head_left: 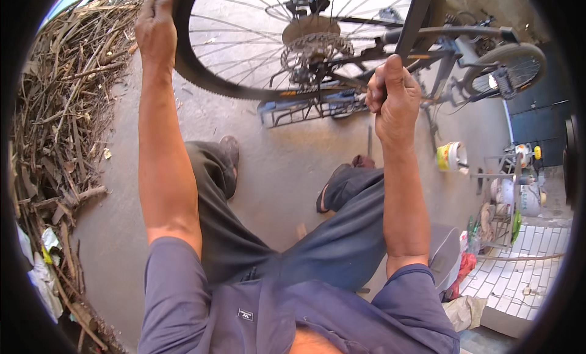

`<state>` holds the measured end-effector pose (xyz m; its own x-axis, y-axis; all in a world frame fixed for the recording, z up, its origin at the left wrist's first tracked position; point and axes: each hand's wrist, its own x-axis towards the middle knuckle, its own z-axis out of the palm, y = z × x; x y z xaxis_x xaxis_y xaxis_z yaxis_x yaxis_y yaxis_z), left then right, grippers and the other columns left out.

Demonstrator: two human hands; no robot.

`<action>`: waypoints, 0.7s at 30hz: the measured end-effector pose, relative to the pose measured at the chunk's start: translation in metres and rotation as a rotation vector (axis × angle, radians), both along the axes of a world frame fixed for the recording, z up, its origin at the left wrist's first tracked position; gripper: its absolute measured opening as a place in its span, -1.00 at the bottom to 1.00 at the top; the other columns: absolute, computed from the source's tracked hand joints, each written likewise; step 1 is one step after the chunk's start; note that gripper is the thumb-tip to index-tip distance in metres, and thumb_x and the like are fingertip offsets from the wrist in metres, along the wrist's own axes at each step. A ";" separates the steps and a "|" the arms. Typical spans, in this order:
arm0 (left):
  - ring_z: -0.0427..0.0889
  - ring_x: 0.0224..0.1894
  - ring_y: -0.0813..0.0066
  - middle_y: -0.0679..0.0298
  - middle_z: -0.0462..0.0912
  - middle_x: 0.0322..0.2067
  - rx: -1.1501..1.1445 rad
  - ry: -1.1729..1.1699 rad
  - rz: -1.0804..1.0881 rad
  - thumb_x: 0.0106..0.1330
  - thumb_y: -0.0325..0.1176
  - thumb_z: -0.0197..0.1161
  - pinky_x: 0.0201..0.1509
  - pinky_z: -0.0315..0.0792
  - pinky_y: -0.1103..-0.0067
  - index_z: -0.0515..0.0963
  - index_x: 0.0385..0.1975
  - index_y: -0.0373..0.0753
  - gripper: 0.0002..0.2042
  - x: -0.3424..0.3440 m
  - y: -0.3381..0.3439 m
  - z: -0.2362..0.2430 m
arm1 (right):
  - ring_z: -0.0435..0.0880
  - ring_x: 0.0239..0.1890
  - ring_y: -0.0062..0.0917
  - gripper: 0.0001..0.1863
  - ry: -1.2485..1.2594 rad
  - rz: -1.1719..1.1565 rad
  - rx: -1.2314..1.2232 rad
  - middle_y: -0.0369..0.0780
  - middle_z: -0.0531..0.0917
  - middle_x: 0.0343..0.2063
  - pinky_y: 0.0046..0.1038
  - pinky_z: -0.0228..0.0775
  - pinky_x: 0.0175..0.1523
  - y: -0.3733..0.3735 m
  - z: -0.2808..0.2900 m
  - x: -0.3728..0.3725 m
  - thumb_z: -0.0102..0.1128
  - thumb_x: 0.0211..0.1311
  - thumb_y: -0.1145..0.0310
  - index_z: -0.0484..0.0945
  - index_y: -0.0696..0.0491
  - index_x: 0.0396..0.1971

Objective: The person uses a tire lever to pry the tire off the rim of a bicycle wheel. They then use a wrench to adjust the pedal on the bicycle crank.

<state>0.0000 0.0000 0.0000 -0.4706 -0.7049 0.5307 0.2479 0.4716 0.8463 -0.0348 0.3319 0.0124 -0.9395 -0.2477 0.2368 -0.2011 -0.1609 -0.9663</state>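
At the top of the view, beyond the person's knees, a spoked bicycle wheel (312, 32) stands over the grey concrete floor (268, 165), with a toothed disc (332, 46) at its hub and its upper part cut off by the edge of the picture. The left hand (157, 33) is at the far left of the wheel, touching the black tyre (188, 70); its fingers lie close together and point away from the person, with the back of the hand toward the camera. Its palm is hidden, so I cannot tell how firmly it grips. The right hand (395, 97) is curled into a fist about the near end of a dark bar (416, 21) — thumb up along it, fingers folded under — just to the right of the wheel.

Below the wheel is a black metal carrier (299, 114), and farther right a second, smaller-looking wheel (533, 56); how these parts join is hard to make out. A heap of dry sticks (61, 104) fills the left side. On the right are a white and yellow bucket (448, 157), a metal stand (505, 226) crowded with things, white tiles (513, 256) and something red (466, 267) — near a rounded grey object (444, 253) beside the right sleeve (410, 305).
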 end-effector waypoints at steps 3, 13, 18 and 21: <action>0.46 0.11 0.39 0.14 0.54 0.04 0.193 -0.060 -0.005 0.45 0.05 -0.15 0.21 0.27 0.57 0.44 0.09 -0.41 -0.42 -0.014 -0.010 -0.010 | 0.27 -0.76 -0.78 -0.63 -0.099 -0.126 0.155 -0.39 0.40 -0.74 -0.69 0.05 -0.68 0.020 -0.031 0.006 0.35 0.13 0.07 0.49 0.05 -0.58; 0.32 0.25 0.26 0.07 0.37 0.20 0.339 -0.148 0.061 0.45 0.14 -0.31 0.40 0.07 0.45 0.20 0.26 -0.39 -0.32 -0.012 -0.030 -0.024 | 0.21 -0.59 -0.86 -0.75 -0.164 -0.024 0.328 -0.54 0.36 -0.70 -0.71 0.01 -0.53 0.038 -0.061 0.019 0.39 0.11 0.21 0.68 0.12 -0.49; 0.35 0.22 0.31 0.14 0.36 0.20 0.307 -0.009 -0.152 0.40 0.14 -0.12 0.35 0.15 0.46 0.20 0.25 -0.40 -0.31 -0.012 -0.050 -0.028 | 0.23 -0.59 -0.87 -0.79 -0.210 -0.057 0.224 -0.54 0.37 -0.69 -0.72 0.02 -0.52 0.054 -0.070 0.023 0.37 0.14 0.27 0.68 0.12 -0.48; 0.36 0.19 0.32 0.15 0.39 0.18 0.231 -0.019 -0.195 0.40 0.11 -0.07 0.33 0.17 0.45 0.20 0.25 -0.40 -0.33 -0.013 -0.064 -0.034 | 0.25 -0.57 -0.87 -0.81 -0.246 -0.037 0.293 -0.53 0.41 -0.67 -0.72 0.04 -0.50 0.064 -0.076 0.024 0.36 0.15 0.30 0.68 0.13 -0.46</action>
<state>-0.0132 -0.0639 -0.0342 -0.6172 -0.7014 0.3566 0.2979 0.2112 0.9310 -0.0106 0.3962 -0.0639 -0.9689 -0.2367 -0.0729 0.0422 0.1321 -0.9903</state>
